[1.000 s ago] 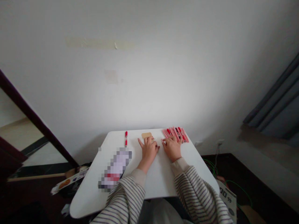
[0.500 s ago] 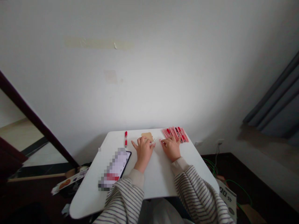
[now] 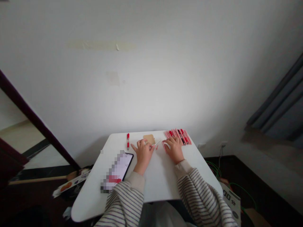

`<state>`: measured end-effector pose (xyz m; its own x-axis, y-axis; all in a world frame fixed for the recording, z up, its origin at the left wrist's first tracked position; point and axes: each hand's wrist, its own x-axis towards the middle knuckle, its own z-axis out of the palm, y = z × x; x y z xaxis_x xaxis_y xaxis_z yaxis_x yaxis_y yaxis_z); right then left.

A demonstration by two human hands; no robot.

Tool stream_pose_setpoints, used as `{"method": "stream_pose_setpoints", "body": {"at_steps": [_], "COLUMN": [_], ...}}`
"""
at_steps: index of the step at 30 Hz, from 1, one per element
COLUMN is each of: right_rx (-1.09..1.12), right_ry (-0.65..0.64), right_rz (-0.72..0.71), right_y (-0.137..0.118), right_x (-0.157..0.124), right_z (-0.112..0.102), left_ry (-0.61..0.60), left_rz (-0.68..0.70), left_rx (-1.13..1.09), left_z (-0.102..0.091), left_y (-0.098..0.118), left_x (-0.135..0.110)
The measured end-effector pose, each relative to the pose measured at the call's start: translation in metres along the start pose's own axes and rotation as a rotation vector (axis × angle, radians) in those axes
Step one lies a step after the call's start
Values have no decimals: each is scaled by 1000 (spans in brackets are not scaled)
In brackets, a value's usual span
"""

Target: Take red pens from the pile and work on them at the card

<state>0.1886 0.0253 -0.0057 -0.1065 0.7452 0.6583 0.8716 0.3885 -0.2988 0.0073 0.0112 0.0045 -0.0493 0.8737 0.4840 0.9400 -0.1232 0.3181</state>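
Observation:
Over the white table (image 3: 163,186), my left hand (image 3: 143,154) pinches a thin white stick, which looks like a pen refill (image 3: 158,142), between thumb and forefinger. Its other fingers are spread. A small red piece (image 3: 157,147) lies beside those fingertips. To the right, my right hand (image 3: 175,152) is closed on a pink pen barrel (image 3: 164,146), partly hidden by the fingers. The refill's far end points towards this hand, with a small gap between. Behind my right hand lies a row of several pink and red pens (image 3: 183,135). A tan pad (image 3: 149,138) rests beyond my left hand.
A red and clear pen (image 3: 128,141) lies alone at the far left. Nearer me is a phone (image 3: 120,168), partly blurred out. The wall (image 3: 151,94) stands behind the table. Boxes (image 3: 71,184) and green cables (image 3: 214,167) are on the floor at the sides.
My left hand has shifted slightly left and down, and more of the white refill shows. The small red piece now shows apart on the table. My right hand has turned slightly.

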Motion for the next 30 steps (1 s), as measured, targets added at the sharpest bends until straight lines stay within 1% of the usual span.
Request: {"method": "stream_pose_setpoints", "body": {"at_steps": [2,4,9,14,21,30], "right_rx": [12,3,-6,-14,-53,-64], "right_ry": [-6,-1,-6,-30,-30,-33], "right_rz": [-73,-116,-144,-96,-11,25], "right_y": [-1,-2,-4,-2,3,4], "right_x": [1,1,0,0,1,0], "right_z": [0,0,1,1,-3,-3], "left_ry": [12,18,17,16,37,90], "left_rz": [14,32,74,65,-40,-141], "left_rx": [-15,-30,-73,-74,5,75], "left_z": [-1,-3,-5,-7,-12,-10], "left_y": [1,1,1,-1,-8,-14], "left_x": [0,-1,-3,-5,-4,-4]}}
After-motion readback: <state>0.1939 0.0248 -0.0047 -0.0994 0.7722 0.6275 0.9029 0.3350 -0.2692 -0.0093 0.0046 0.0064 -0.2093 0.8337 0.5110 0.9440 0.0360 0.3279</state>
